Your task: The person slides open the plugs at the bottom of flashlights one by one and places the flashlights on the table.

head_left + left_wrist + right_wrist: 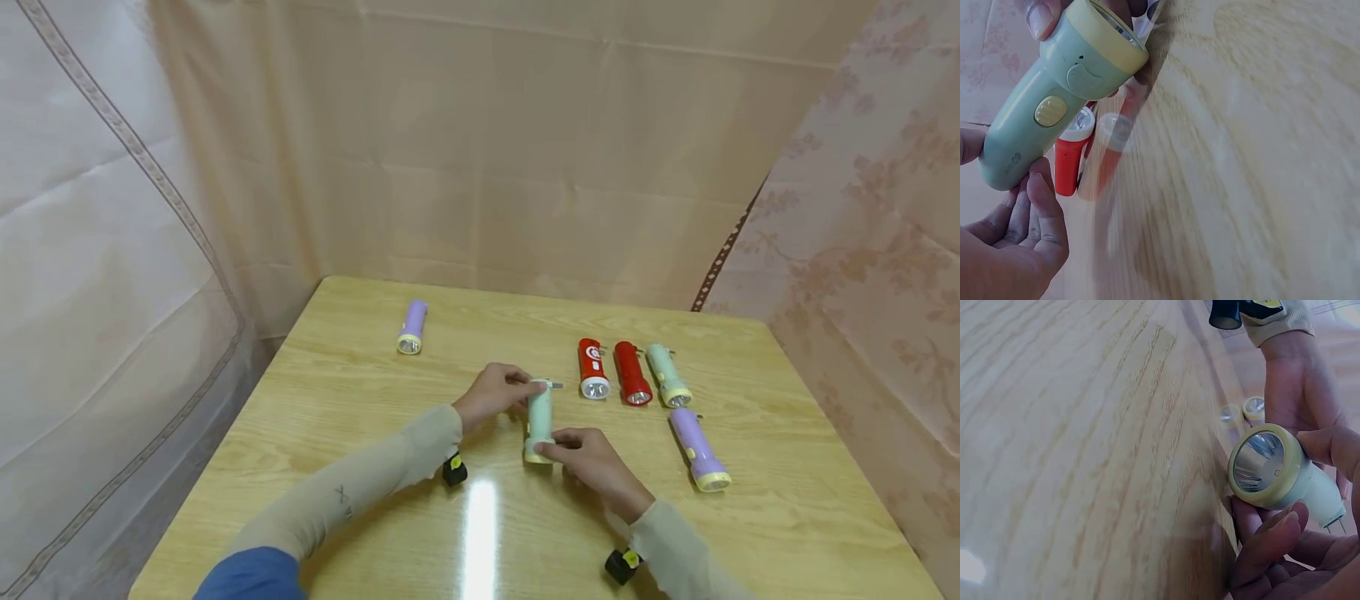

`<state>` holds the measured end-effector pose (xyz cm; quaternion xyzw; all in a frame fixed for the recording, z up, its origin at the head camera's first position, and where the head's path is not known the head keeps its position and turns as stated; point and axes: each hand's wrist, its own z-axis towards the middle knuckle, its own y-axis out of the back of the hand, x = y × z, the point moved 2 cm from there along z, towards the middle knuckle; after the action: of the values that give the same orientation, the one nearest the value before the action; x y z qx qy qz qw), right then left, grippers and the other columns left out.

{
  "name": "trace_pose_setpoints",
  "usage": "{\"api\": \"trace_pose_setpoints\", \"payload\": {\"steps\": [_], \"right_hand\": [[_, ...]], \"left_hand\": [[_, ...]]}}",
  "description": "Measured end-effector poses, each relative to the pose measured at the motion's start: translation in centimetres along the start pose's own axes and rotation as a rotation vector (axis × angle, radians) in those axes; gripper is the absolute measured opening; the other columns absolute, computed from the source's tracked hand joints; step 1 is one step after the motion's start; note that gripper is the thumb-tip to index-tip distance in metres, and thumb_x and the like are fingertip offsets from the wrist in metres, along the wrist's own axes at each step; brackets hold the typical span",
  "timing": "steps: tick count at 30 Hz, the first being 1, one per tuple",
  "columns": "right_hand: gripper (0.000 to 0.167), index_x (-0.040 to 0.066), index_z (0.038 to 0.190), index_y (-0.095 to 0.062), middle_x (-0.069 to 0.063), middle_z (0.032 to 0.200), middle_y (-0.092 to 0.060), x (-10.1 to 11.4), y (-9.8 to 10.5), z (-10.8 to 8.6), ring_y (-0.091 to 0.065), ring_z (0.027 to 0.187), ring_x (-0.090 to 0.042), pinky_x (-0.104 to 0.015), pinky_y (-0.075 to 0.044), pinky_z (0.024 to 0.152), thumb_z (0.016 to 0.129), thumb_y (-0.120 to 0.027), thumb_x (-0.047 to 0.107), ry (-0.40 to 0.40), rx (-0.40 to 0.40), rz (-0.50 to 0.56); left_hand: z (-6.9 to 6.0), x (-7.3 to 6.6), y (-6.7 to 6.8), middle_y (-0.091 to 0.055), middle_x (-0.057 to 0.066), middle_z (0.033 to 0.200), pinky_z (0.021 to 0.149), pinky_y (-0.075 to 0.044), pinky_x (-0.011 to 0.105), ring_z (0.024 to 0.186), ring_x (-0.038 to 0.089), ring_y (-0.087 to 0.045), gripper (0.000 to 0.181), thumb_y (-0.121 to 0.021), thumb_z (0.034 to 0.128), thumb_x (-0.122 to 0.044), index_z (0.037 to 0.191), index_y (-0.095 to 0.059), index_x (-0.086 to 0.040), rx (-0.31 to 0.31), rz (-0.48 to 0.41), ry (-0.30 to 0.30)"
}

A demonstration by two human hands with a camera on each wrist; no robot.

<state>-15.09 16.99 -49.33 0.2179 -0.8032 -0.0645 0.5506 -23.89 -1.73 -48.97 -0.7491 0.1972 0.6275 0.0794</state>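
Note:
Both hands are on a pale green flashlight (540,418) with a cream-yellow rim, held low over the table. My left hand (489,397) pinches its tail end between thumb and fingers. At the lamp end, my right hand (598,468) grips the head with thumb and fingers. A cream slide switch (1051,111) shows on the body in the left wrist view. The right wrist view looks into the reflector (1260,464), and two metal prongs (1336,526) stick out from the tail.
Right of the hands lie a red-and-white flashlight (590,358), a red one (632,371), another green one (666,371) and a purple one (693,442). A second purple flashlight (413,321) lies at the back left of the wooden table (360,358). Curtains (480,150) hang around it.

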Motion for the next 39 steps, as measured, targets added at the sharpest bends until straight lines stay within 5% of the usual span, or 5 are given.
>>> {"api": "trace_pose_setpoints", "payload": {"steps": [20, 39], "right_hand": [[0.050, 0.000, 0.126, -0.069, -0.004, 0.084, -0.060, -0.4, 2.7, -1.4, -0.044, 0.063, -0.015, -0.025, -0.039, 0.053, 0.091, -0.079, 0.036, -0.014, -0.055, 0.016], [0.061, -0.006, 0.135, -0.062, -0.005, 0.092, -0.061, -1.8, 4.7, -2.4, -0.047, 0.068, -0.016, -0.027, -0.041, 0.055, 0.093, -0.078, 0.036, -0.042, -0.078, -0.008]], "left_hand": [[1.2, -1.5, -3.0, -0.070, 0.006, 0.103, 0.082, -0.061, 0.041, 0.086, 0.021, -0.071, 0.050, -0.081, 0.0909, -0.036, 0.121, -0.067, 0.001, 0.032, -0.059, 0.010], [2.2, -1.1, -5.7, -0.071, 0.005, 0.099, 0.081, -0.061, 0.040, 0.084, 0.021, -0.071, 0.042, -0.081, 0.0913, -0.034, 0.115, -0.071, -0.001, 0.047, -0.098, 0.003]]}}
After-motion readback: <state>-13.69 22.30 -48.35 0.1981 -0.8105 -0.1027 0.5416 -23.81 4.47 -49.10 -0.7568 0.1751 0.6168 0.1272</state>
